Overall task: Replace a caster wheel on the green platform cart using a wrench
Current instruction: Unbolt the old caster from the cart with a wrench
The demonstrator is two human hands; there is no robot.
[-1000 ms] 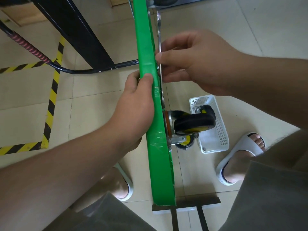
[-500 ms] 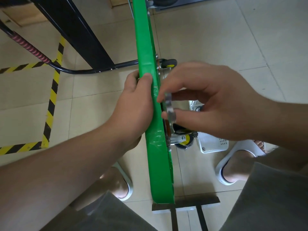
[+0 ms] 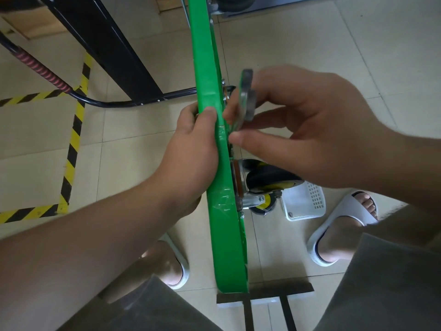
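Grip of the right hand [image 3: 310,130]: closed on the wrench [image 3: 245,96], which is pinched between the thumb below and the fingers above. The tool is blurred; it reads as a flat metal bar, roughly upright, with its lower end against the underside of the green platform cart [image 3: 224,235]. Whether its head sits on a fastener cannot be told.

Grip of the left hand [image 3: 191,158]: clamped on the edge of the cart deck, thumb lying along the green rim, fingers wrapped over the far face and out of sight.

The cart stands on its side, deck vertical, running from the top of the view down between the person's legs. The caster wheel [image 3: 274,180], black tyre with a yellow hub, is mounted on the underside, just below the right hand and partly covered by it.

A white perforated basket [image 3: 307,206] sits on the tiled floor [image 3: 310,44] behind the caster. The cart's black tubular handle [image 3: 114,103] extends to the left. Yellow-and-black hazard tape [image 3: 71,149] marks the floor on that side. The person wears white slippers [image 3: 334,230], one on each side of the deck.
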